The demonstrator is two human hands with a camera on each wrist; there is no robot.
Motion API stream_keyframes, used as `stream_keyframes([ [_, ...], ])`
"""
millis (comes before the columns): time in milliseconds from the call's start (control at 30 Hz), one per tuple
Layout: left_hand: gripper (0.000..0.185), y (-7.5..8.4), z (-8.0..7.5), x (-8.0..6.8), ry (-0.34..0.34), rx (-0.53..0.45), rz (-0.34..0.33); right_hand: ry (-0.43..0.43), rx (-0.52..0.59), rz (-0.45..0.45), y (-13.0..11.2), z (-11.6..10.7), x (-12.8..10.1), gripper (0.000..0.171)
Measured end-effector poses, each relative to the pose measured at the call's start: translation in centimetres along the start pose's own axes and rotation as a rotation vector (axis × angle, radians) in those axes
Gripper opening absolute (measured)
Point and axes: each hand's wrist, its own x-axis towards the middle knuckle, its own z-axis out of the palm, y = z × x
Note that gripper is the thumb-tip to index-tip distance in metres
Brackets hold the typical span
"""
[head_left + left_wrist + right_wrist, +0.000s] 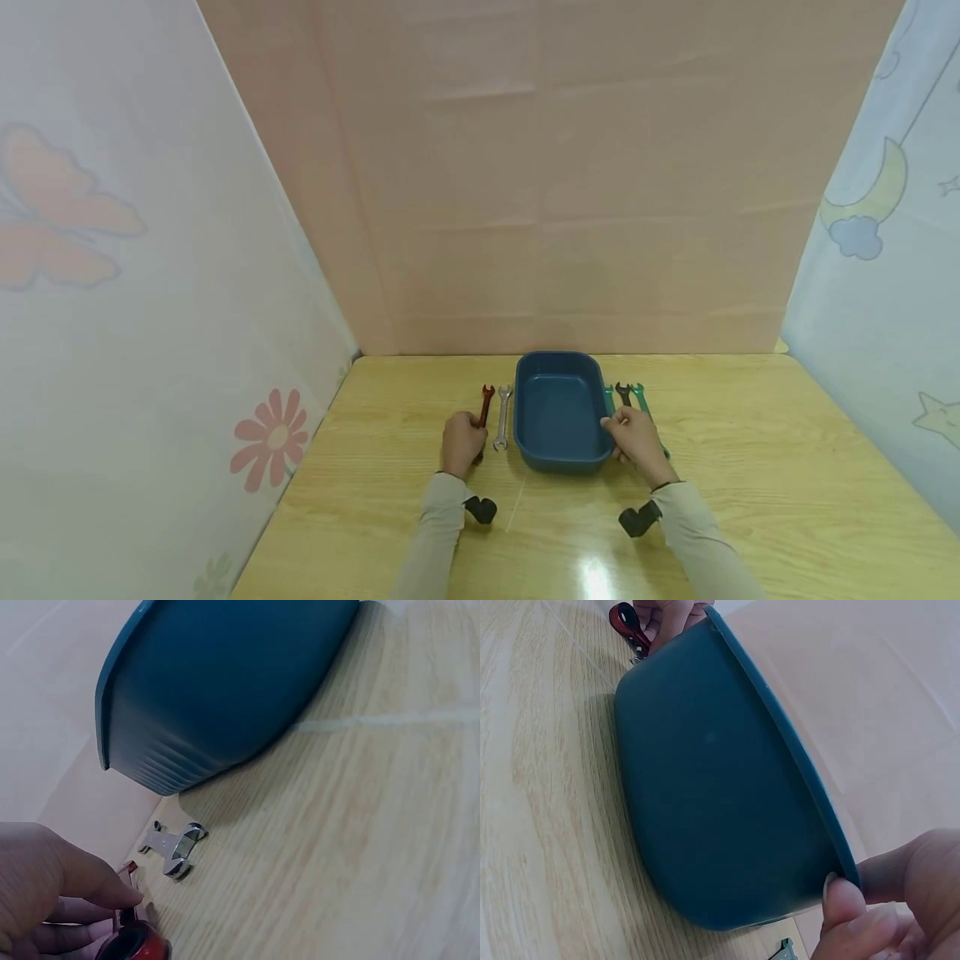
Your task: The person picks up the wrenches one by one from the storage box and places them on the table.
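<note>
Head view: a blue tub [558,410] sits mid-table. The left hand [461,442] pinches a red spanner [485,406] beside it; the right hand [636,435] grips the tub's rim. The spanner looks stiff, light, best held mid-shaft.

We see our left hand [462,442] curled, fingers pinching (sleeve to the wrist), and our right hand [635,433] curled too, thumb [845,904] pressed forward, both forearms reaching ahead
</note>
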Motion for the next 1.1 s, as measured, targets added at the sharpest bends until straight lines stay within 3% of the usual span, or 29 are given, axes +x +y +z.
stream_keyframes([
  [1100, 0.011, 0.63, 0.30, -0.44, 0.071, 0.177, 0.053, -0.012, 0.029, 0.006, -0.07, -0.16, -0.18, 0.023],
])
